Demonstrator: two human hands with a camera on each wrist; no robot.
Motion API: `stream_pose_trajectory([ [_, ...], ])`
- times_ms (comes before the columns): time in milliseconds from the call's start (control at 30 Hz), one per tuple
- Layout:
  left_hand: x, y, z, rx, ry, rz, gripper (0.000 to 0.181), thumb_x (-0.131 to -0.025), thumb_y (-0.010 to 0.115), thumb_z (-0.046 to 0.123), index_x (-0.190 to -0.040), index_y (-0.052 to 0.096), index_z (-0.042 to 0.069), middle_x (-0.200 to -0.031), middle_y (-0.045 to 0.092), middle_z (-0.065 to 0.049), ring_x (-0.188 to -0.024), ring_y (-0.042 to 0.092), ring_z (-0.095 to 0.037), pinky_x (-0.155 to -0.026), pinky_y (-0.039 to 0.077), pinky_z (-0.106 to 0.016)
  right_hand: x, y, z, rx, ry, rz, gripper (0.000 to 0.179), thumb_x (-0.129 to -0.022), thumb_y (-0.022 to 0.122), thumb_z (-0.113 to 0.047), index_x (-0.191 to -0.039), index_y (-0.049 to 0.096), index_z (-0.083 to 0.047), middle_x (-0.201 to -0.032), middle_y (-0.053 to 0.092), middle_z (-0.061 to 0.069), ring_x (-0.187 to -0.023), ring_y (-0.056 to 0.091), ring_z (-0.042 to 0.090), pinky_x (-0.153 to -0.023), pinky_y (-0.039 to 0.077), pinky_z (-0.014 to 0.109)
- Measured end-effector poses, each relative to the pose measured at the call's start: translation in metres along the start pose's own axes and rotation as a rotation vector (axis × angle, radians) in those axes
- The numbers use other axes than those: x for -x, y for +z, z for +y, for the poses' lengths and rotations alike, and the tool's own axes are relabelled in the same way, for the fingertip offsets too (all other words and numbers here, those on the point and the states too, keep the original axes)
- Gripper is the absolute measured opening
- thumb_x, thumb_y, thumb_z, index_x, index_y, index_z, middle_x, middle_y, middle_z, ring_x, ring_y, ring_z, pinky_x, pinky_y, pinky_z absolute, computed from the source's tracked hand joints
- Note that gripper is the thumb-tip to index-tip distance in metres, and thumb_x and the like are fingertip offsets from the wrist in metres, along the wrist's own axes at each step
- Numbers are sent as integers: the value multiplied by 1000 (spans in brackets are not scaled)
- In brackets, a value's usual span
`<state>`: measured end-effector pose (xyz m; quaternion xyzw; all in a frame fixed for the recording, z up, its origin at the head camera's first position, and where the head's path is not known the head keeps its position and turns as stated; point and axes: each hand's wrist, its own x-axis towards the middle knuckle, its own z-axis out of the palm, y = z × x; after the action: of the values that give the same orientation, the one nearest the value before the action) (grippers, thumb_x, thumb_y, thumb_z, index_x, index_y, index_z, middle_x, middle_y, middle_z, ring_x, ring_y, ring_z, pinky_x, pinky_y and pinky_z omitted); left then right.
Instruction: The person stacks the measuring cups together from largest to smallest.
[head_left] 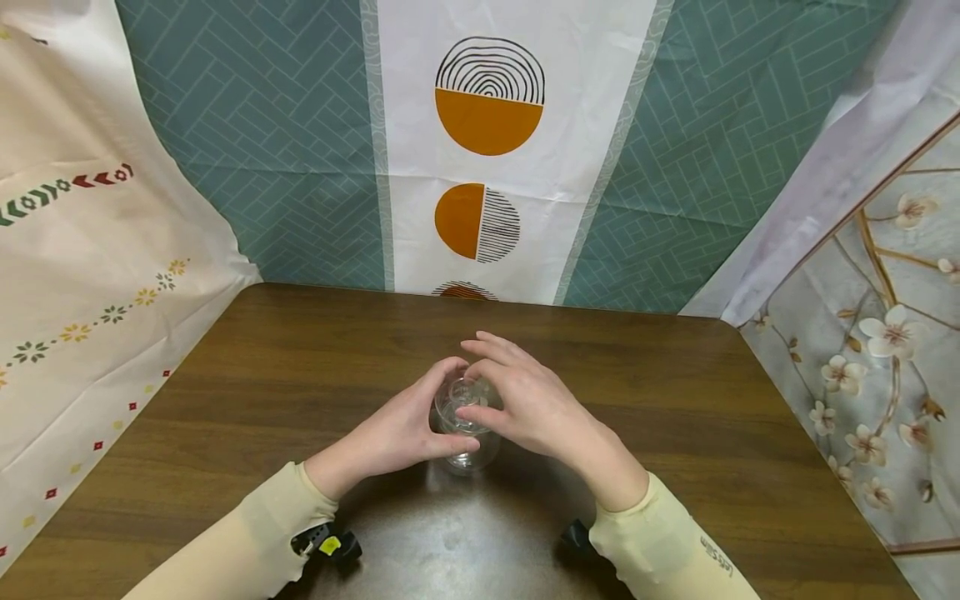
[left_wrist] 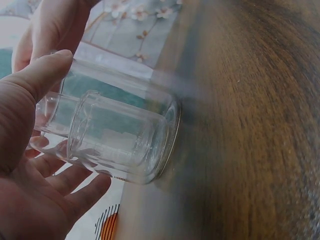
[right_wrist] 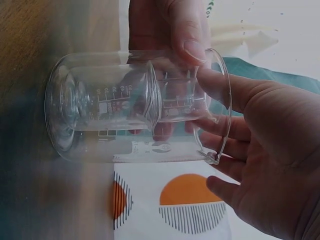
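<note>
A large clear glass beaker [head_left: 471, 460] stands upright on the table. Inside it sits a smaller beaker [left_wrist: 117, 132], with white graduation marks visible through the glass in the right wrist view. A third, smallest beaker [right_wrist: 176, 100] is at the top of this one, within the large beaker's mouth. My left hand [head_left: 397, 429] grips the large beaker from outside, thumb on the near side and fingers around the far side. From above, my right hand [head_left: 536, 400] reaches into the mouth, thumb and fingers pinching the smallest beaker's rim. How deep that beaker sits is hard to tell.
The brown wooden table [head_left: 315, 358] extends around the beakers. Patterned cloth [head_left: 322, 125] hangs behind it, with a pale cloth [head_left: 90, 250] on the left and a flowered one [head_left: 870, 392] on the right. Both wrists wear black straps.
</note>
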<state>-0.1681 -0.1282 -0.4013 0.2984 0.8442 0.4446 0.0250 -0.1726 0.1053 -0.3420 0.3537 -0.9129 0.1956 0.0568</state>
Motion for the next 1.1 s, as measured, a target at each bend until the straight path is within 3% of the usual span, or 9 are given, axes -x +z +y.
stream_pose_trajectory([
  [300, 0, 0, -1, -5, 0, 2, 93, -88, 97, 40, -160, 39, 25, -152, 56, 7, -136, 57, -13, -114, 50, -47, -3, 2, 0, -10, 9, -13, 31, -97, 89, -37, -114, 78, -15, -165, 54, 4, -165, 30, 20, -124, 41, 51],
  [700, 0, 0, -1, 2, -9, -6, 93, -89, 96, 40, -160, 39, 24, -154, 55, 6, -139, 55, -14, -115, 49, -48, -7, -1, 0, -27, 39, -107, 33, -99, 85, -37, -119, 77, -12, -167, 52, 5, -167, 24, 23, -127, 36, 51],
  [1100, 0, 0, 0, -16, -19, -2, 91, -88, 97, 36, -158, 40, 22, -151, 56, 2, -137, 58, -17, -114, 50, -48, -9, -7, 2, 4, 61, -144, 38, -98, 87, -35, -123, 76, -8, -167, 52, 7, -167, 24, 25, -130, 32, 47],
])
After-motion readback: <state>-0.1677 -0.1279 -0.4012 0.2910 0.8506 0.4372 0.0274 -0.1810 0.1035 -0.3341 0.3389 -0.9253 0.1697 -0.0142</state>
